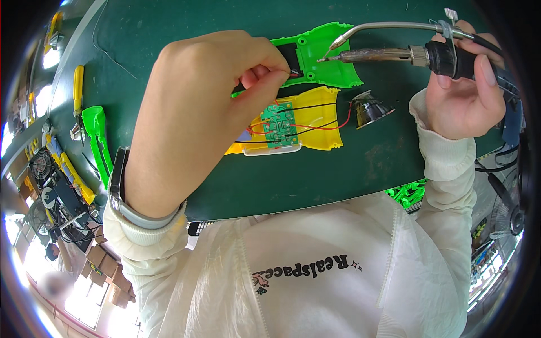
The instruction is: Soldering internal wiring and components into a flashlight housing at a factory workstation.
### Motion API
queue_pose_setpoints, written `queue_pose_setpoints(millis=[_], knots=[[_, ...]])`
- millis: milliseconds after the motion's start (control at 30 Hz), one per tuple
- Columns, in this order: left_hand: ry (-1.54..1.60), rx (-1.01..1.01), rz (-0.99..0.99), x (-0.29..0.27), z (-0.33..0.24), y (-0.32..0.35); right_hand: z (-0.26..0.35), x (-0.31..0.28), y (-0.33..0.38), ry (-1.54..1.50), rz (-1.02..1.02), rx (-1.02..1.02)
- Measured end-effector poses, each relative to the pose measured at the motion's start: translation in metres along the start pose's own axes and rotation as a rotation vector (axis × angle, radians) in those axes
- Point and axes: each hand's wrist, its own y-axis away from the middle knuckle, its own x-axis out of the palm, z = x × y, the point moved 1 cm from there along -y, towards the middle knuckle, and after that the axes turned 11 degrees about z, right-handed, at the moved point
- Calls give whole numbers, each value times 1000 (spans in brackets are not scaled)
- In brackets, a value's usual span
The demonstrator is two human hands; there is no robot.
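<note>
Fingertips (280, 79) of the left hand (208, 96) are pinched together over the moulded green plastic shell (329, 62) on the dark-green tabletop (315, 183), their hold unclear; if the black-handled, metal-barrelled soldering iron (377, 55) gripped by the right hand (465, 104) is jogged, skin could be burned.

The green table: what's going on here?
A person works with both hands over a green table. The right hand holds a soldering iron, its tip over a green shell; whether it touches is unclear. The left hand pinches at the shell's dark recess; what it grips is too small to tell. Nearer the person, a wired circuit board lies on a yellow shell, beside a reflector cup.
</note>
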Motion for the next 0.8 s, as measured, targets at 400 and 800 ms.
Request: queue_pose_setpoints(millis=[400, 800], knots=[[-71, 14, -128, 7, 2, 2, -10, 1, -7, 231, 57, -42], [-23, -183, -67, 1, -5, -4, -11, 28, -8, 806, 79, -93]])
